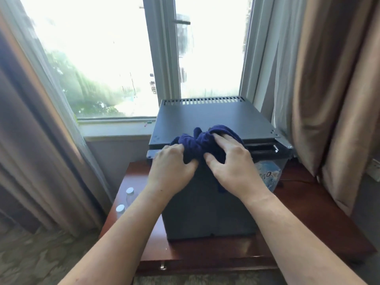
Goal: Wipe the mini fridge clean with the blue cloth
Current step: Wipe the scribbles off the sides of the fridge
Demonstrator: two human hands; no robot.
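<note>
A dark grey mini fridge [211, 114] stands on a reddish wooden table, its vented back edge toward the window. A bunched dark blue cloth [202, 144] lies on the front edge of the fridge top and hangs a little over the door. My left hand [171, 171] grips the cloth's left part at the top front edge. My right hand [232, 161] presses on the cloth's right part, fingers spread over it. Most of the fridge door is hidden behind my hands and forearms.
The wooden table [308, 219] carries two capped bottles [124, 202] left of the fridge and a blue-and-clear plastic package [269, 174] at its right. Brown curtains [333, 89] hang on both sides of a bright window [98, 58]. Patterned carpet [41, 260] lies below.
</note>
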